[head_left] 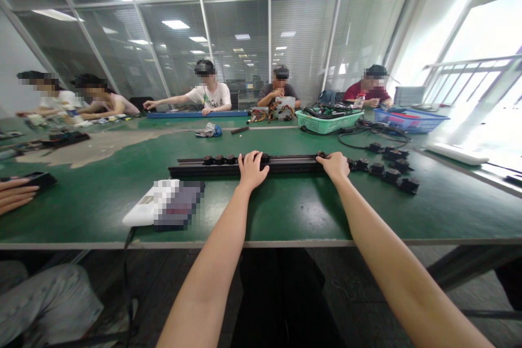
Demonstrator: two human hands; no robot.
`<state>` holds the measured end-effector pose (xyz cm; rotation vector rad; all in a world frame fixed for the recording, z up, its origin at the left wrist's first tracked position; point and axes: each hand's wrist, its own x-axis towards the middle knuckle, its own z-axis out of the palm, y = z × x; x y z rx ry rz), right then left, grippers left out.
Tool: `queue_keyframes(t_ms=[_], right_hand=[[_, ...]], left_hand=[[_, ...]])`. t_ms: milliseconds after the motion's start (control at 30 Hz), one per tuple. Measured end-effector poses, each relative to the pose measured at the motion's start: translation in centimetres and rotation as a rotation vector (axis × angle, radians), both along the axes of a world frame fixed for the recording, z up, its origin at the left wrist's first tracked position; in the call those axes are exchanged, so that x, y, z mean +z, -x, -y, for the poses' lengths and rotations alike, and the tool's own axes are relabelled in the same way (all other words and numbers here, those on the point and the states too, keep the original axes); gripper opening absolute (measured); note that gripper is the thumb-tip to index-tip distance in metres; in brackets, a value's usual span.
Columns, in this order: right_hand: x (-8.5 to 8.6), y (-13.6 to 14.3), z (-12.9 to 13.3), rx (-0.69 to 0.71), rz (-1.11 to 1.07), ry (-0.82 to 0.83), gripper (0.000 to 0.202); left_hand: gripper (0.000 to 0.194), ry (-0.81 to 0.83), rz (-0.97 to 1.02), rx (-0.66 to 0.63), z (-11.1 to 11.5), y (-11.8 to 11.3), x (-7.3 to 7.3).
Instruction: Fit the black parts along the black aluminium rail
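Note:
A long black rail (293, 163) lies across the green table (285, 212) in front of me, with several small black round parts (220, 159) seated along its left half. My left hand (250, 169) rests on the rail near its middle, fingers curled over one of the round parts. At the rail's right end, my right hand (335, 165) is closed over the rail, touching another round part. More loose black round parts (391, 169) lie on the table just right of the rail.
A white box with a blurred patch (142, 211) sits near the front left edge. A green basket (328, 119) and a blue basket (410, 119) with cables stand at the back right. Several people sit along the far side; another person's hand (14, 193) rests at left.

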<state>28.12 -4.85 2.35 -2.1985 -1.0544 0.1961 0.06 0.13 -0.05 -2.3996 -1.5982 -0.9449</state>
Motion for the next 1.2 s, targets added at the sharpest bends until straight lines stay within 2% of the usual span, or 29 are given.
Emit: queue_keyframes(t_ms=[933, 1200], right_hand=[[-0.02, 0.3, -0.31, -0.031, 0.056, 0.0, 0.043], [-0.15, 0.24, -0.41, -0.003, 0.082, 0.011, 0.043]], left_hand=[[0.051, -0.013, -0.004, 0.003, -0.03, 0.0, -0.08], [0.052, -0.01, 0.001, -0.002, -0.02, 0.01, -0.06]])
